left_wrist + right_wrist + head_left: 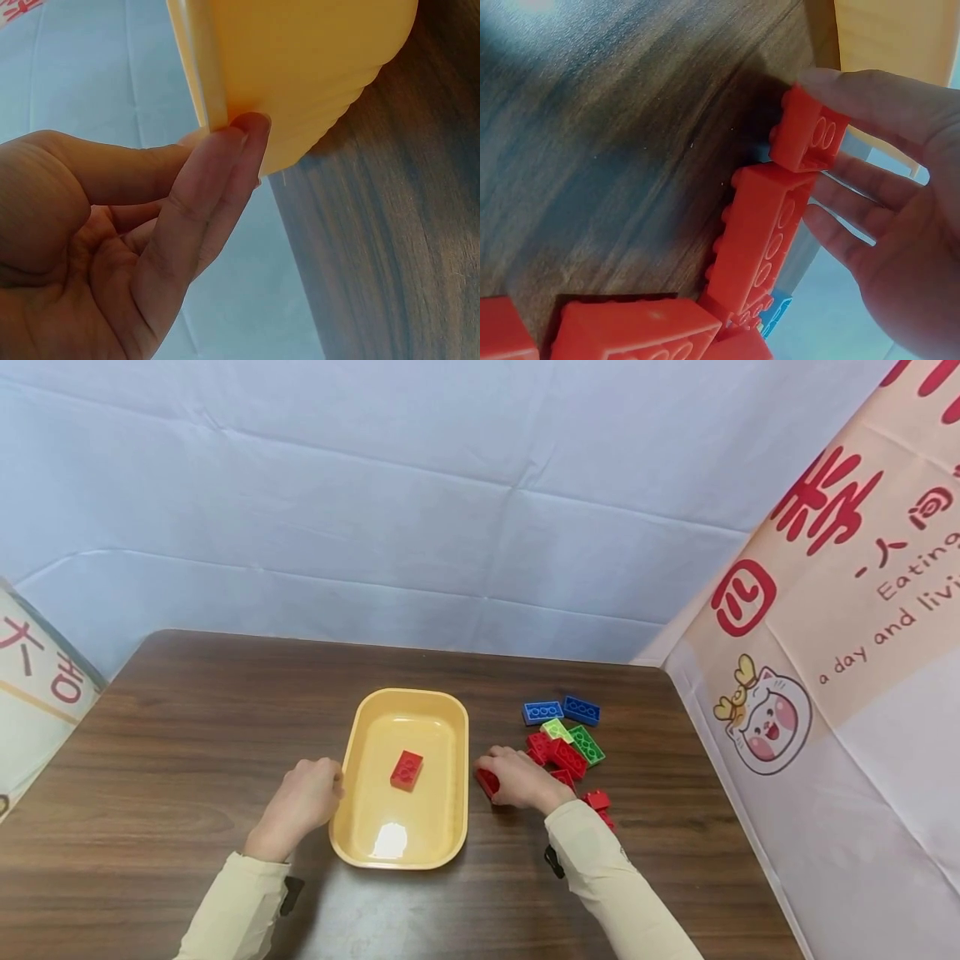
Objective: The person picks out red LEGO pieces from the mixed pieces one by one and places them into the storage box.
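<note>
A yellow plastic tray [399,865] stands on the table, with one red toy brick [407,771] lying studs-down inside. My left hand [303,797] pinches the tray's left rim between thumb and fingers, as the left wrist view shows at the tray edge [208,82]. Just right of the tray, my right hand [521,779] holds a red brick [806,135] by its end, thumb on one side and fingers on the other. A longer red brick [754,236] shows close below it in the right wrist view.
To the right lies a loose pile of bricks: blue ones [543,712], a light green one [557,731], a green one [587,746] and several red ones [567,759]. The brown table [225,710] meets a pale cloth wall [360,527] at the back and a printed cloth on the right.
</note>
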